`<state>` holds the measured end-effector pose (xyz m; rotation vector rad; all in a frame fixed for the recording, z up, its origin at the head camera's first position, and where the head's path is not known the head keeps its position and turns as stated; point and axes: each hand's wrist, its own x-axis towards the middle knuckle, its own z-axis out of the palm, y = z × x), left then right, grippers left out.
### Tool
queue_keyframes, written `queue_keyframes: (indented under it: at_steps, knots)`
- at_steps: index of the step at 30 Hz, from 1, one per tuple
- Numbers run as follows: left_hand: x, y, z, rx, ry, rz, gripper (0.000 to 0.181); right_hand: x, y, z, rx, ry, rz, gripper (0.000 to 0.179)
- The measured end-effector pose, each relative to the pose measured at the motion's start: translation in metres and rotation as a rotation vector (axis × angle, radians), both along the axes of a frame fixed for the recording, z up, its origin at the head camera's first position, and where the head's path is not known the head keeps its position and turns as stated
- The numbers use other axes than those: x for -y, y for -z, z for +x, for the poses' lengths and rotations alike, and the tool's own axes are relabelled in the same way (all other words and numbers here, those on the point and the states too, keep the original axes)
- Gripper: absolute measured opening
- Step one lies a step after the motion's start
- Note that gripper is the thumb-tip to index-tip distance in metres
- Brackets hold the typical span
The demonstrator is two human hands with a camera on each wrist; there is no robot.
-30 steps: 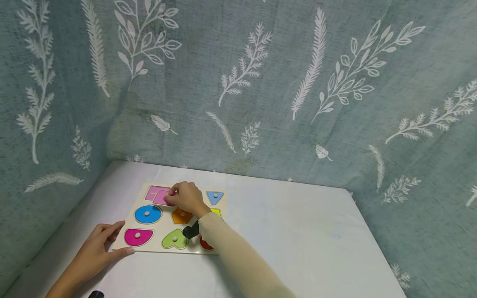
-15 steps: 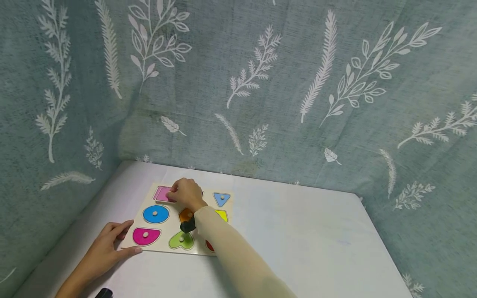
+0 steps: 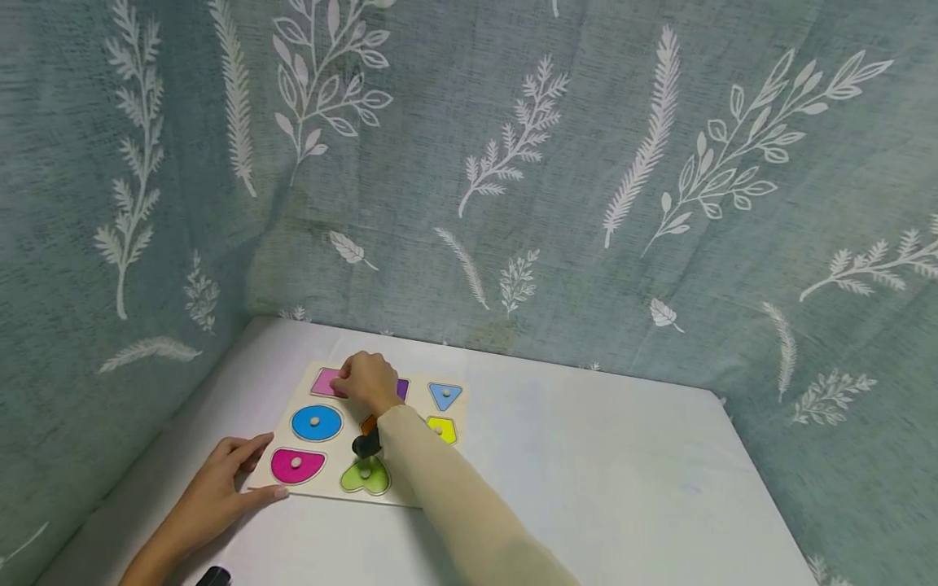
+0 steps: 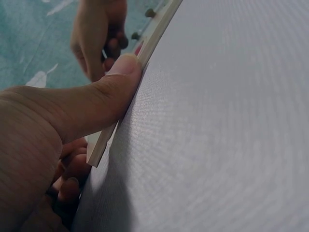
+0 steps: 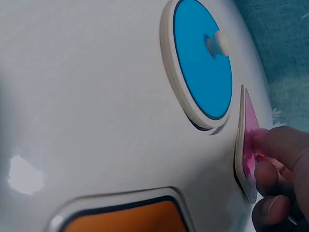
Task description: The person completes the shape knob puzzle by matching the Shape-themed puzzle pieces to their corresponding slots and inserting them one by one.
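Observation:
A wooden knob puzzle board (image 3: 333,450) lies at the left of the table, its coloured shapes bearing small round knobs. At its near left corner, my left hand (image 3: 208,492) holds the board, thumb on the front edge (image 4: 157,38) and fingers at the left side. My right hand (image 3: 370,382) reaches over the far left part and pinches the pink rectangular puzzle piece (image 5: 249,113), whose knob is hidden by the fingers. That piece sits in its outline, its edge slightly raised in the right wrist view. Beside it is the blue oval piece (image 5: 200,63).
Other pieces on the board are a magenta half-round (image 3: 308,465), a green heart (image 3: 375,480), a blue triangle (image 3: 440,399) and a yellow one (image 3: 449,425). White cloth covers the table (image 3: 601,456). A patterned curtain (image 3: 440,163) stands behind and along the sides.
My right hand has moved the pink rectangle leftward and back, from overlapping its outline into it. The left hand keeps its hold on the corner. The head view has shifted slightly left.

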<state>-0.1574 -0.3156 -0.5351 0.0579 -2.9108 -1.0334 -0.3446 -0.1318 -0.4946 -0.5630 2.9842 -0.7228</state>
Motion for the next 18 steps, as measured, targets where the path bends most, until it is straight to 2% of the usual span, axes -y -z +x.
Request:
queue_keyframes:
  at_steps: [6, 14, 18]
  knots:
    - [0.0006, -0.0002, -0.0006, 0.013, -0.006, 0.009, 0.103, 0.0026, -0.0024, -0.0008, -0.021, -0.004, 0.026, 0.019]
    - [0.0012, -0.0031, 0.0015, -0.022, 0.002, 0.002, 0.1, 0.0043, -0.005, 0.0037, -0.026, -0.007, 0.067, 0.023]
    - [-0.0016, -0.003, 0.0017, -0.016, 0.003, 0.01, 0.1, 0.0056, -0.0057, 0.0047, -0.046, 0.009, 0.114, 0.025]
